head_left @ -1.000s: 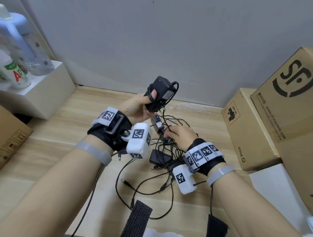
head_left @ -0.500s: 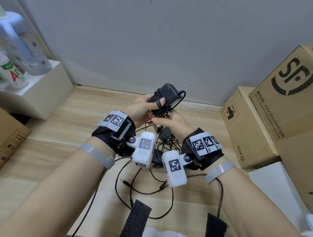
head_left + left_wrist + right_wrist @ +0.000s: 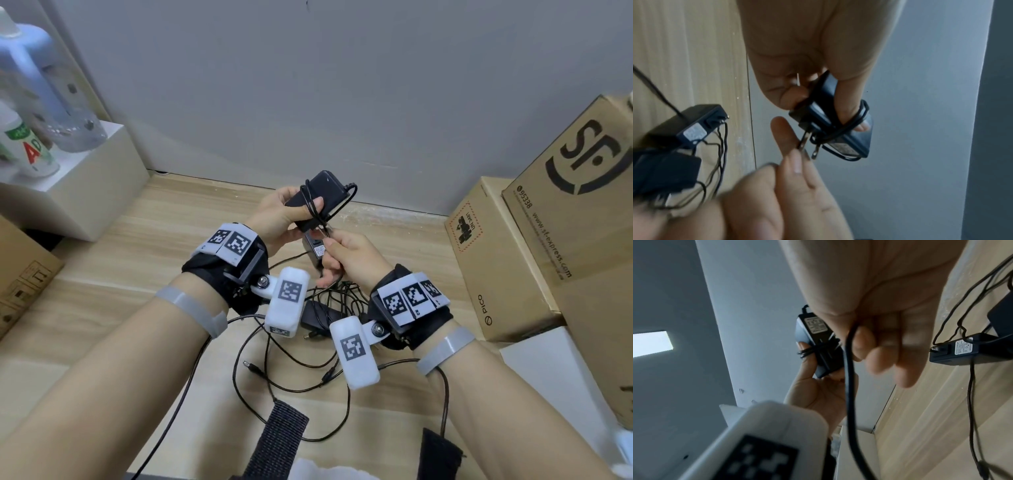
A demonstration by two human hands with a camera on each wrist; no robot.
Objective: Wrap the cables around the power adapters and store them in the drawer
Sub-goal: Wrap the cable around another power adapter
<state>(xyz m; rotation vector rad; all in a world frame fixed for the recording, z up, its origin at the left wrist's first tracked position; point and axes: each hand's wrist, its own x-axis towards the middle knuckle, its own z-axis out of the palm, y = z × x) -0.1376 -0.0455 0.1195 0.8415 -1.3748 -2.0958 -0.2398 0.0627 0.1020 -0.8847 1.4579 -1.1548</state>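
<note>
My left hand (image 3: 303,207) holds a black power adapter (image 3: 325,190) up above the wooden table, thumb pressed on its side. Loops of its thin black cable (image 3: 851,131) lie around the body and over the thumb, and its two prongs (image 3: 807,142) point down. Just below it my right hand (image 3: 330,241) pinches the free run of that cable (image 3: 849,369), its other fingers curled. More black adapters (image 3: 317,250) (image 3: 318,313) lie on the table under my hands, in a tangle of loose cables (image 3: 291,373).
Cardboard boxes (image 3: 496,257) (image 3: 582,205) stand at the right, with a white box (image 3: 548,377) in front of them. At the left a white box (image 3: 78,192) carries bottles (image 3: 34,85), beside another cardboard box (image 3: 20,274). The grey wall is close behind.
My right hand rose from the pile on the table to the held adapter and took hold of its cable. My left hand brought the adapter slightly right and lower.
</note>
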